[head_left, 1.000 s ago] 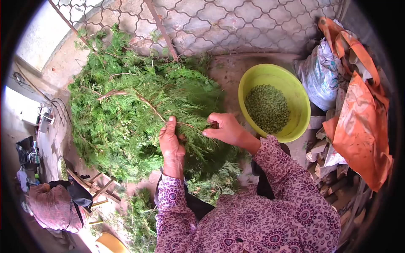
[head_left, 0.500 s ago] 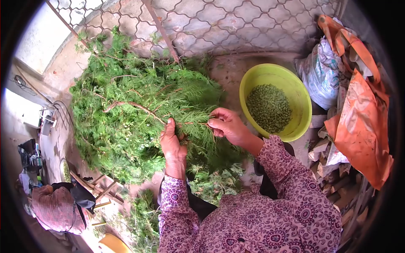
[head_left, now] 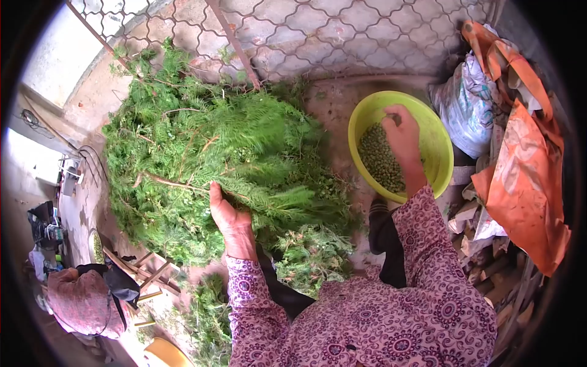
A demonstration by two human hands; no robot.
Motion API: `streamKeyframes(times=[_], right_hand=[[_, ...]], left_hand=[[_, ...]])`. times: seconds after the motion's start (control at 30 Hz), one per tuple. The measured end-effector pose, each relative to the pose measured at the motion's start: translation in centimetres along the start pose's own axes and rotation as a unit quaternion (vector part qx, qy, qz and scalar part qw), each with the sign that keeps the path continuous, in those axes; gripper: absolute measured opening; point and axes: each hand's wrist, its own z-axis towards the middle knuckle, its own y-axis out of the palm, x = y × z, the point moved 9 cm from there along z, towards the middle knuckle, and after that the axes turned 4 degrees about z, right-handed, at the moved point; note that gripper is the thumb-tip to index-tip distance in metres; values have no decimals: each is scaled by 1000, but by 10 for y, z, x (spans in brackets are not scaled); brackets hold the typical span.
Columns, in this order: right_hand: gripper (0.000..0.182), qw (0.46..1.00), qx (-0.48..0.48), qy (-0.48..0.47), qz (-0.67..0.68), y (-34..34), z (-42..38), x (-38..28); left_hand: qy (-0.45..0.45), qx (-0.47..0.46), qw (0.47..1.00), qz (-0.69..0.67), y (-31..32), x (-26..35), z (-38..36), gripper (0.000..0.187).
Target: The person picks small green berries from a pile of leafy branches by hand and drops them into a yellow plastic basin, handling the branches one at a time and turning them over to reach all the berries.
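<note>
My left hand [head_left: 231, 221] is closed around the woody stem of a leafy evergreen branch [head_left: 174, 183], whose feathery green sprays reach out to the right. Over the yellow-green basin [head_left: 441, 156] is my right hand [head_left: 405, 139], its fingers curled with the thumb towards the forefinger. Whatever those fingers hold, if anything, is too small to make out. A heap of small round green cones or berries [head_left: 375, 154] lies in the basin, partly hidden by my right hand and wrist. Beneath the branch spreads a big pile of cut evergreen boughs [head_left: 153, 226].
A wavy wire mesh [head_left: 342, 37] stands behind the pile. To the right are a white sack [head_left: 461, 113], an orange sheet [head_left: 526, 189] and stacked wood [head_left: 498, 275]. More cuttings [head_left: 315, 254] lie near my legs. At lower left are another person [head_left: 85, 303] and a yellow container [head_left: 166, 353].
My right hand has left the branch tip and moved right and up, over the basin. With the branch still in it, my left hand has shifted slightly left and down.
</note>
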Motion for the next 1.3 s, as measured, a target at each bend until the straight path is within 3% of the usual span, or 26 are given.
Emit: streamKeyframes(times=[0.03, 0.07, 0.13, 0.2, 0.23, 0.27, 0.33, 0.37, 0.4, 0.47, 0.5, 0.57, 0.63, 0.7, 0.73, 0.8, 1.0, 1.13, 1.2, 1.3], right_hand=[[26, 973, 39, -93, -206, -10, 2, -15], [26, 973, 39, -93, -206, -16, 4, -8], [34, 880, 42, -143, -450, -11, 1, -1], [37, 902, -10, -122, -415, -8, 2, 12], [40, 919, -63, -100, -377, -2, 1, 19], [40, 919, -65, -100, -375, 0, 0, 18], [39, 947, -137, -45, -287, 18, -5, 14], [39, 948, -139, -42, -283, 21, -6, 13], [39, 944, -155, -50, -288, 27, -8, 12], [39, 940, -173, -57, -288, 37, -12, 8], [40, 949, -214, -1, -233, 46, -16, 13], [42, 949, -254, 59, -175, 61, -25, 8], [49, 885, -416, 190, 85, 107, -62, -7], [58, 849, -504, 144, 73, 138, -93, -23], [58, 849, -502, 146, 75, 147, -101, -26], [67, 813, -578, -43, -46, 165, -124, -46], [80, 854, -519, 23, 29, 165, -113, -41], [76, 865, -498, -49, 23, 174, -122, -48], [69, 818, -571, 61, 35, 180, -137, -44], [58, 829, -550, 96, 37, 176, -135, -34]], left_hand=[[14, -45, 999, -6, 3, 2, 2, 32], [29, -91, 995, -12, 6, 4, 4, 33], [62, -103, 993, 12, 15, 12, -2, 33], [88, -8, 996, 15, 10, 19, -13, 31], [-13, -137, 990, -18, 13, 3, 3, 33], [36, -23, 999, 8, -11, 5, 7, 32], [80, -271, 958, -50, 41, 7, -15, 30], [63, -344, 931, -104, 59, 7, -20, 33], [64, -342, 932, -99, 57, 6, -5, 33], [77, -610, 774, -151, 69, 13, -19, 33], [52, -542, 815, -197, 65, 12, -19, 34], [53, -560, 802, -202, 56, 8, -7, 37], [52, -578, 787, -209, 58, 7, -4, 40], [38, -647, 741, -177, 80, 11, -30, 43], [35, -646, 742, -175, 82, 12, -34, 43], [14, -591, 789, -167, 83, 7, -28, 48], [2, -491, 848, -201, 77, 7, -24, 46], [2, -465, 860, -211, 78, 3, -24, 46], [-5, -491, 840, -230, 77, 0, -15, 46], [-3, -572, 796, -198, 78, -3, -17, 54]])
